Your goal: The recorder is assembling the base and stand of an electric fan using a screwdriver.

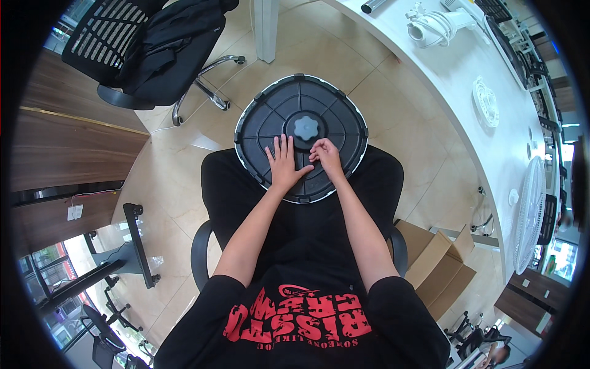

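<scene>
A round black ribbed base [261,120] with a white rim rests on my lap, its underside facing up. It looks like the base of a stand fan. A grey lobed knob [306,128] sits near its middle. My left hand [284,166] lies on the base just below and left of the knob, fingers spread and nothing in them. Below and right of the knob, my right hand [327,158] has its fingers curled together close to the surface. Whatever those fingertips may hold is too small to make out.
On the curved white desk [448,83] at right lie a white fan motor head [433,27] with coiled cord, a white oval part [485,101] and a round fan grille [530,215]. An open cardboard box [436,264] stands right of my chair. A black office chair [153,58] is far left.
</scene>
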Available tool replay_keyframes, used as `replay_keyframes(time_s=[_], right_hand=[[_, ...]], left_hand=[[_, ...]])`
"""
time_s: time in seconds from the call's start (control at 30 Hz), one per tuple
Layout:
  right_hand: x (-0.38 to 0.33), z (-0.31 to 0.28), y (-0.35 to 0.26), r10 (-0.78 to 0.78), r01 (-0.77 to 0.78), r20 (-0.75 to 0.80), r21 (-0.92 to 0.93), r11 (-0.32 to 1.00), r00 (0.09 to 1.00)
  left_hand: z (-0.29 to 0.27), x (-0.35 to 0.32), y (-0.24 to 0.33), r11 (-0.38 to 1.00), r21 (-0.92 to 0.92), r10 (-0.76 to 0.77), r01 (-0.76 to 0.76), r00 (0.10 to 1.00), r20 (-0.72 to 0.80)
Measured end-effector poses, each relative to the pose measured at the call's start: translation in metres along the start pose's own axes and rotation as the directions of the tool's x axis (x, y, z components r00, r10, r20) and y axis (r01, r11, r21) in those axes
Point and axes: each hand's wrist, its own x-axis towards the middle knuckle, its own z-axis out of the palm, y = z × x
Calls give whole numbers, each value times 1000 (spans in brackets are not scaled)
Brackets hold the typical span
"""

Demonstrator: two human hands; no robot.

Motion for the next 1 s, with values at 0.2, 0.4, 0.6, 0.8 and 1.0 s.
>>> replay_keyframes(time_s=[0.2, 0.4, 0.6, 0.8, 1.0], right_hand=[[-1, 9, -3, 7, -7, -11, -2, 1000, 1000], [-1, 8, -4, -4, 5, -40, 12, 1000, 999], [-1, 9, -2, -15, 15, -46, -2, 1000, 999], [-1, 10, -4, -22, 22, -37, 17, 1000, 999], [-4, 11, -8, -48, 47, -46, -11, 999, 998]], left_hand=[[5, -2, -7, 1000, 22, -13, 13, 1000, 6], [5, 0, -6, 1000, 20, 0, -1, 1000, 6], [8, -1, -8, 1000, 17, 7, -7, 1000, -5], [6, -1, -7, 1000, 16, 0, 0, 1000, 2], [6, -2, -6, 1000, 13, -1, 1, 1000, -4]])
